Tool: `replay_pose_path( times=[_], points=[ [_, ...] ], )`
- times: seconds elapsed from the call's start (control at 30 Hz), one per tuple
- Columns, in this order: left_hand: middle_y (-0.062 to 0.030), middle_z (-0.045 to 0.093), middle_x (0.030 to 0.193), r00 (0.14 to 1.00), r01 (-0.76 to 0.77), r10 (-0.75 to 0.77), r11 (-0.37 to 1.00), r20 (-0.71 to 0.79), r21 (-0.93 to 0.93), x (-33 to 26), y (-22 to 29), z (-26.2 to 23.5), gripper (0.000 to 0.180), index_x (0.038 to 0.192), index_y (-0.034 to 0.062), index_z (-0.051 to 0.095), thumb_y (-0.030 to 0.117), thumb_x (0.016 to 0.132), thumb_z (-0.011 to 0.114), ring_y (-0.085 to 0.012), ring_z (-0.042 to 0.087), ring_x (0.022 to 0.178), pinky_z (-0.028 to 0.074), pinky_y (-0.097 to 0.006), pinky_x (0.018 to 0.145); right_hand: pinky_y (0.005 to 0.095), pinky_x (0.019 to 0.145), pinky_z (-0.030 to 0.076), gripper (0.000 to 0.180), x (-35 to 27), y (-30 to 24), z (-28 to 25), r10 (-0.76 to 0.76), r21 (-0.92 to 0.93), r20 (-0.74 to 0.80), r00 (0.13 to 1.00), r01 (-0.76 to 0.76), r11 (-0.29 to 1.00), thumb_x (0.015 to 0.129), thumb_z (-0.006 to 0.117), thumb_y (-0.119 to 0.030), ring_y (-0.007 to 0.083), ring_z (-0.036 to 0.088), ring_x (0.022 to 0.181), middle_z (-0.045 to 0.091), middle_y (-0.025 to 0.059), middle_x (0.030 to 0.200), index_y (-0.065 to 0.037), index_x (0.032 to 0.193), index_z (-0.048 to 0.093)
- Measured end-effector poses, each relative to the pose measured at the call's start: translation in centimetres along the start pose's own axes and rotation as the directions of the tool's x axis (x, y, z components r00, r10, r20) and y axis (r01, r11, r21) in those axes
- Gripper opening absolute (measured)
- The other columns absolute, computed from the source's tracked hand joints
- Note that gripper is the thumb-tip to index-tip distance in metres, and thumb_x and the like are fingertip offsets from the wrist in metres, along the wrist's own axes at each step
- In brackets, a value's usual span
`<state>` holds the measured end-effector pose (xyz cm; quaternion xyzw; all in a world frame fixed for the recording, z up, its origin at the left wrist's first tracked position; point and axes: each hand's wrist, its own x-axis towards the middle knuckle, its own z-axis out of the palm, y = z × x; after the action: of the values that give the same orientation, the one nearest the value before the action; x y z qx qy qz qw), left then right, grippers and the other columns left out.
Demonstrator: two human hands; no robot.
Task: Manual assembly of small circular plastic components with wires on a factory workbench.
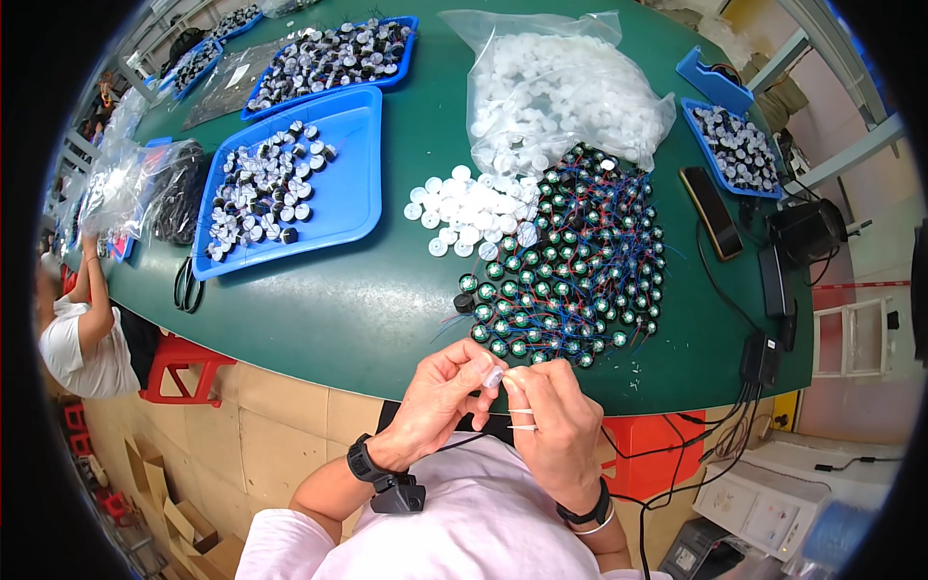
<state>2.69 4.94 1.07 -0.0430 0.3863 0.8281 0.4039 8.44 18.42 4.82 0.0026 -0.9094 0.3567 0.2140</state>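
Just off the table's near edge, my left hand (pixel 437 394) pinches a small round part with a whitish cap (pixel 494 377) between thumb and fingers. My right hand (pixel 556 416) is closed right beside it, thumb and forefinger pressed together at the part's right side; what they grip is too small to make out. White bands wrap a finger of that hand. Beyond my hands lies a dense spread of small round green-topped components (pixel 541 290) with red and blue wires. Loose white plastic caps (pixel 467 205) lie in a pile against its far left side.
A clear bag of white caps (pixel 561 87) stands behind the piles. To the left, a blue tray (pixel 348 193) holds capped parts, with another full blue tray (pixel 411 48) behind. At right are a phone (pixel 710 213), a smaller blue tray (pixel 710 172) and cables. Another person (pixel 87 338) sits far left.
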Motion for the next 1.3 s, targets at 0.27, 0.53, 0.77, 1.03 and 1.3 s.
replay_pose_path(
  times=[0.27,0.53,0.77,1.03,1.3],
  points=[
    [-0.0016,0.054,0.076,1.000,-0.016,0.016,1.000,0.006,-0.015,0.2,-0.3,0.0,0.020,0.088,0.0026,0.054,0.022,0.093,0.053,-0.0068,0.051,0.060,0.045,-0.021,0.045,0.0317,0.049,0.047,0.013,0.1,-0.1,-0.2,-0.021,-0.039,0.034,0.999,0.023,0.999,0.076,0.065,0.000,0.0230,0.059,0.059,0.055,0.0091,0.077,-0.001,0.088,0.060],
    [-0.0057,0.060,0.074,0.975,-0.216,0.222,0.950,-0.002,0.227,0.4,-0.6,-0.2,0.015,0.090,-0.0006,0.055,0.014,0.088,0.059,-0.0084,0.055,0.054,0.046,-0.022,0.044,0.0319,0.051,0.047,0.022,0.0,-0.2,0.1,-0.066,-0.129,0.078,0.995,0.075,0.989,0.070,0.061,0.002,0.0203,0.059,0.062,0.049,0.0076,0.079,-0.002,0.091,0.055],
    [-0.0065,0.060,0.075,0.978,-0.189,0.200,0.968,-0.055,0.167,0.4,0.4,-0.2,0.013,0.091,-0.0011,0.056,0.011,0.087,0.060,-0.0098,0.057,0.057,0.049,-0.023,0.047,0.0218,0.048,0.039,0.023,0.3,0.7,0.6,0.244,0.383,0.140,0.960,-0.280,0.880,0.080,0.065,-0.008,0.0076,0.051,0.054,0.058,0.0073,0.079,-0.002,0.099,0.054],
    [-0.0088,0.060,0.085,0.961,-0.269,0.276,0.935,0.003,0.231,0.2,0.0,-0.5,0.015,0.093,-0.0010,0.054,0.005,0.083,0.063,-0.0111,0.059,0.065,0.050,-0.023,0.049,0.0242,0.045,0.035,0.008,-0.2,1.3,1.0,0.169,0.317,0.097,0.981,-0.192,0.929,0.082,0.061,-0.003,0.0084,0.047,0.051,0.055,0.0049,0.071,-0.003,0.086,0.055],
    [-0.0099,0.061,0.091,0.935,-0.342,0.356,0.891,0.009,0.299,-0.2,0.0,-0.3,0.020,0.101,-0.0032,0.057,0.002,0.083,0.063,-0.0113,0.059,0.075,0.052,-0.021,0.054,0.0267,0.048,0.041,0.012,0.1,0.6,1.0,0.200,0.270,0.115,0.973,-0.224,0.936,0.081,0.064,-0.005,0.0120,0.054,0.057,0.059,0.0083,0.076,-0.001,0.088,0.054]
  ],
)
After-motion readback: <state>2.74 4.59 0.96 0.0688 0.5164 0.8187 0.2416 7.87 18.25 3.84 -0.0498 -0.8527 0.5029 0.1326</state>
